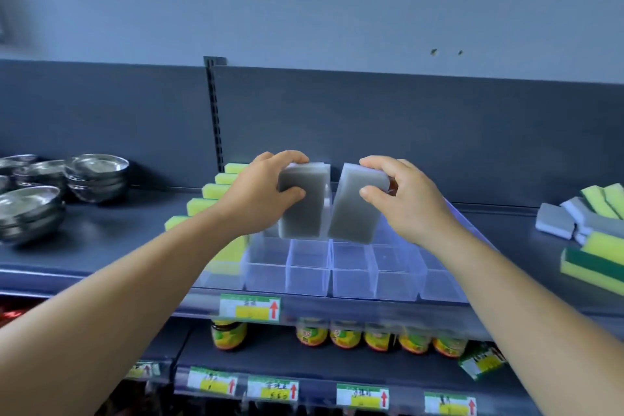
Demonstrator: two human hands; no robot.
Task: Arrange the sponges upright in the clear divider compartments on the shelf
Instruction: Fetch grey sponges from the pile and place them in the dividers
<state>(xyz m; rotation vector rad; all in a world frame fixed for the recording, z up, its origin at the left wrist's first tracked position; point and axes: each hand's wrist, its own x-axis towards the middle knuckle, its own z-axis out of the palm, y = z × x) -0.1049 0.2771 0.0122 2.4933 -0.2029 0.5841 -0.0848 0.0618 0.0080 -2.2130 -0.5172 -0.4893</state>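
We hold two grey sponges upright, left hand [256,192] gripping one [302,203], right hand [405,199] the other [354,209], above empty clear compartments [307,263] near the shelf [101,240] edge.

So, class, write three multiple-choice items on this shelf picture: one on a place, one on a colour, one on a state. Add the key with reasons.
1. Where is the loose sponge pile?
A. right of the clear divider
B. among the steel bowls
C. on the lower shelf

2. What colour are the two held sponges?
A. yellow
B. grey
C. red

3. The front divider compartments are:
A. full
B. covered
C. empty

Key:
1 A, the pile lies at the right edge.
2 B, the left hand and right hand each hold a grey sponge.
3 C, the bottoms show through.
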